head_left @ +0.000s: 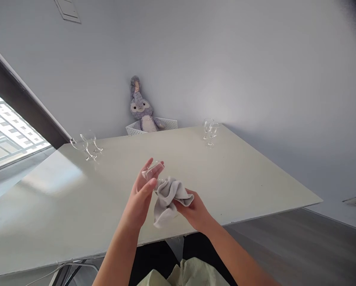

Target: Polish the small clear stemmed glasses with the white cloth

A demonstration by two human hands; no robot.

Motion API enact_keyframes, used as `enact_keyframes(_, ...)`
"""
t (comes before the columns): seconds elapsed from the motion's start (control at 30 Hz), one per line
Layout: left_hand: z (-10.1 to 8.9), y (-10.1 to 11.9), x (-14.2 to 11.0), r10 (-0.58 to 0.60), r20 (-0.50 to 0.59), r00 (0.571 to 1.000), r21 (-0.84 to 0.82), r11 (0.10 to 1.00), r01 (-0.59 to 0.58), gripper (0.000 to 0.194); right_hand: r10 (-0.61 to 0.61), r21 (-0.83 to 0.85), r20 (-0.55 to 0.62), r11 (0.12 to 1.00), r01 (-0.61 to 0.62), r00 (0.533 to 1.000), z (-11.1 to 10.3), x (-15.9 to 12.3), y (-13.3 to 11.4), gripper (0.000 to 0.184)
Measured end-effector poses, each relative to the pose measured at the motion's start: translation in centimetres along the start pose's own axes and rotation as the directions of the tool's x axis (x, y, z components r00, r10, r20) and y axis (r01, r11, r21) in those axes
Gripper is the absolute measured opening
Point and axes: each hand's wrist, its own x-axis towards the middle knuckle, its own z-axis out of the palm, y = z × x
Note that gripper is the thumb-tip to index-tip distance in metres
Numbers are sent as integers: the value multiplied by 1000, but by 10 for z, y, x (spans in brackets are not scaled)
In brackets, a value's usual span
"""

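Note:
A clear wine glass (153, 171) is tilted in my left hand (142, 194), whose fingers and thumb curve around its bowl. My right hand (192, 208) grips a crumpled light grey cloth (170, 194), bunched around the lower part of the glass. The cloth hides the stem and base, and a loose fold hangs below. Both hands are above the near part of the white table (225, 178), close to its front edge.
Two stemmed glasses (91, 157) stand at the table's far left, and two more (210, 144) near its far right corner. Behind the far edge, a plush toy (148, 123) sits in a white basket (172, 124) against the wall. A window (11, 127) is on the left.

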Motion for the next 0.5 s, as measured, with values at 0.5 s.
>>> enact_keyframes(0.5, 5, 21, 8, 69, -107, 992, -301, 948, -98, 44, -6, -173, -6, 985, 5, 1000, -30, 17, -22, 29)
